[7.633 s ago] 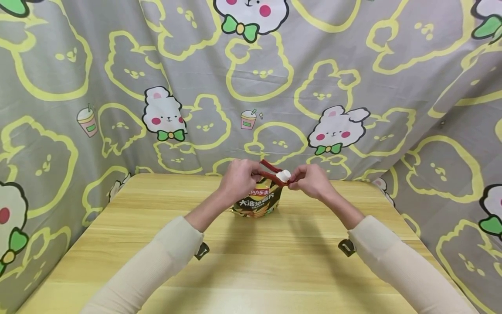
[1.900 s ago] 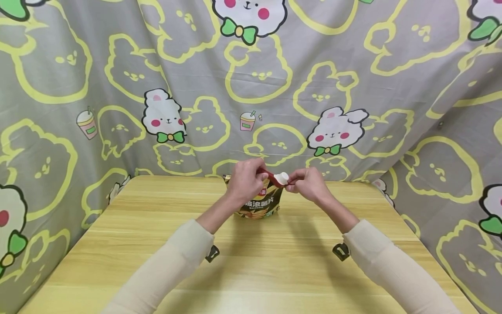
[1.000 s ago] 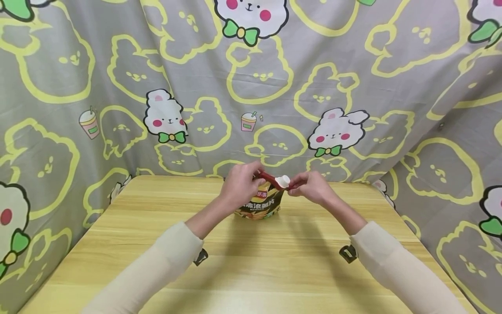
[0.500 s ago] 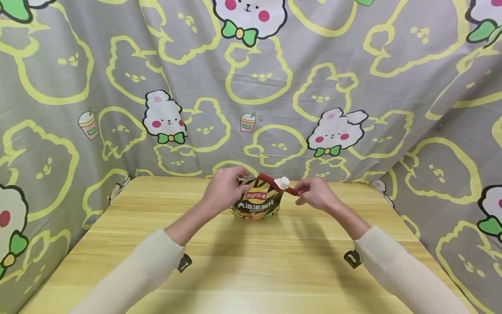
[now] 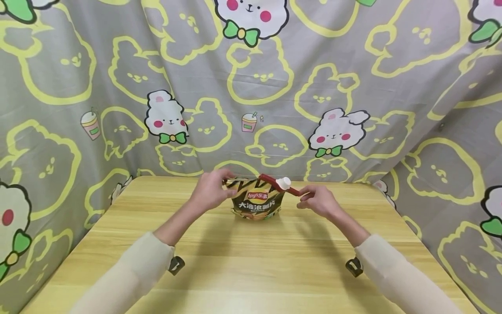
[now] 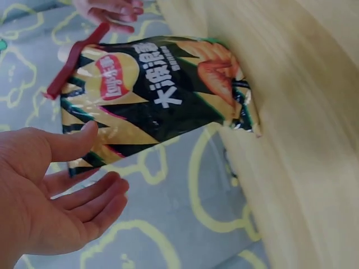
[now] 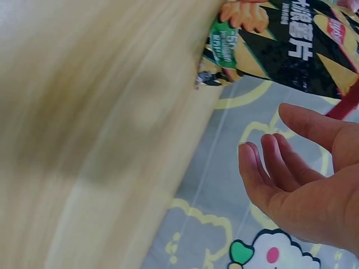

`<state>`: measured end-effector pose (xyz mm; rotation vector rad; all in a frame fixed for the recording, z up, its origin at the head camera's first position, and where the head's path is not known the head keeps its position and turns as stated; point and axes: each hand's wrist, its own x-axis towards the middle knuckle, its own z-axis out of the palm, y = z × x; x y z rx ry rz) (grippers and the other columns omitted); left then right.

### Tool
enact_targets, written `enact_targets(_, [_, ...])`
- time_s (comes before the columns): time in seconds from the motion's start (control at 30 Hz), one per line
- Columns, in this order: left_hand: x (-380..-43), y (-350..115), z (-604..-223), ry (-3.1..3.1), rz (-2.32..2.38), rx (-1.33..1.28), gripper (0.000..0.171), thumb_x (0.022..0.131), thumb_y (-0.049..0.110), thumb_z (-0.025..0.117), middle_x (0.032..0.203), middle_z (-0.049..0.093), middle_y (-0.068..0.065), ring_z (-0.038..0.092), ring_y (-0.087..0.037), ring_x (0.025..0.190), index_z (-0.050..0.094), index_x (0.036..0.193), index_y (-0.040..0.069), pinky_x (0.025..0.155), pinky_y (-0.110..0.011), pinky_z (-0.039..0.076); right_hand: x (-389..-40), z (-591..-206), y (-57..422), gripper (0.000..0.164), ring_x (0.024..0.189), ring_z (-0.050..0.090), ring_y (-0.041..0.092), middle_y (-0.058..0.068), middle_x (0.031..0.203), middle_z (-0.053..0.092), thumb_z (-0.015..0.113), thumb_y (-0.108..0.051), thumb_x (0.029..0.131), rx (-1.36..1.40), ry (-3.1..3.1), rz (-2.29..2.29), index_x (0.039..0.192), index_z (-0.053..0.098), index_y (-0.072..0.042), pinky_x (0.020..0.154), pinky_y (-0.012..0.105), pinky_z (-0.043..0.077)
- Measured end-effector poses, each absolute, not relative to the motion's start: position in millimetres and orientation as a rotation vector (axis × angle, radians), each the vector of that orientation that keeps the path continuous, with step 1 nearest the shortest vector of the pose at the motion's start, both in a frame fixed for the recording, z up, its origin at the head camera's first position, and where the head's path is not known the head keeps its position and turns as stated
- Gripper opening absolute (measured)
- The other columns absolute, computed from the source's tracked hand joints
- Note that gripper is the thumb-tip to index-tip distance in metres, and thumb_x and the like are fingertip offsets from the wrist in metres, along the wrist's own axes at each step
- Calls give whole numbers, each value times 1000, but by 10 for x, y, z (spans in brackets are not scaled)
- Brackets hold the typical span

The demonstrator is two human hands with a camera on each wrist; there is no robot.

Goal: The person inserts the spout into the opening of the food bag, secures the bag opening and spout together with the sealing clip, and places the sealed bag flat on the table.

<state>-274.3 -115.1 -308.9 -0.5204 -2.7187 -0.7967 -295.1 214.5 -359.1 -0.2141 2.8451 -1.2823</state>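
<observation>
A black and gold Lay's chip bag (image 5: pixel 256 205) stands upright near the table's back edge. Across its top right part lies a red bag clip (image 5: pixel 269 179) with a white spout cap (image 5: pixel 285 183); the clip's right end juts past the bag. My left hand (image 5: pixel 209 190) is at the bag's top left corner, thumb in front and fingers behind, spread apart in the left wrist view. At the clip's right end is my right hand (image 5: pixel 319 201); in the right wrist view its thumb and fingers are apart with nothing between them.
The wooden table (image 5: pixel 251 266) reaches back to a grey curtain (image 5: pixel 211 74) with yellow and white cartoon animals, which also hangs at both sides. A black strap piece (image 5: pixel 177 265) sits at the left cuff, and another (image 5: pixel 354 266) at the right.
Earlier both hands held the red clip, its two arms parted at first. Now its arms lie together across the bag top; my left hand has moved left, my right slightly right, both off it.
</observation>
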Motion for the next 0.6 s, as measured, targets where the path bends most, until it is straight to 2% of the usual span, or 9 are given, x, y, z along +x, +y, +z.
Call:
enact_targets(0.17, [-2807, -1207, -3225, -2816, -860, -461, 55, 83, 22, 83, 114, 73, -17, 70, -33, 101, 64, 129, -1, 88, -48, 56, -2958, -3711, 2126, 39, 82, 70, 16, 12, 93, 76, 81, -9, 81, -169, 2779, -1347, 116, 70, 4, 73, 29, 54])
enact_targets(0.33, [-2871, -1246, -3428, -2836, -982, -426, 43, 82, 18, 84, 109, 74, -19, 72, -33, 100, 68, 118, 0, 88, -48, 57, -2955, -3847, 2084, 37, 79, 71, 15, 14, 94, 76, 79, -8, 81, -155, 2741, -1425, 115, 71, 5, 76, 30, 58])
enact_targets(0.43, [-2895, -1256, -3553, -2842, -1010, -425, 37, 82, 15, 84, 109, 75, -19, 73, -32, 99, 70, 113, 2, 89, -48, 57, -2939, -3925, 2032, 38, 85, 74, 24, 19, 100, 76, 77, -6, 83, -151, 2696, -1482, 118, 69, 6, 82, 37, 60])
enact_targets(0.6, [-2932, -1253, -3731, -2840, -1036, -379, 40, 81, 13, 84, 106, 76, -18, 75, -29, 95, 70, 116, -1, 88, -46, 58, -2930, -4029, 1921, 42, 97, 74, 37, 24, 106, 75, 74, -4, 85, -152, 2637, -1552, 124, 65, 9, 88, 45, 60])
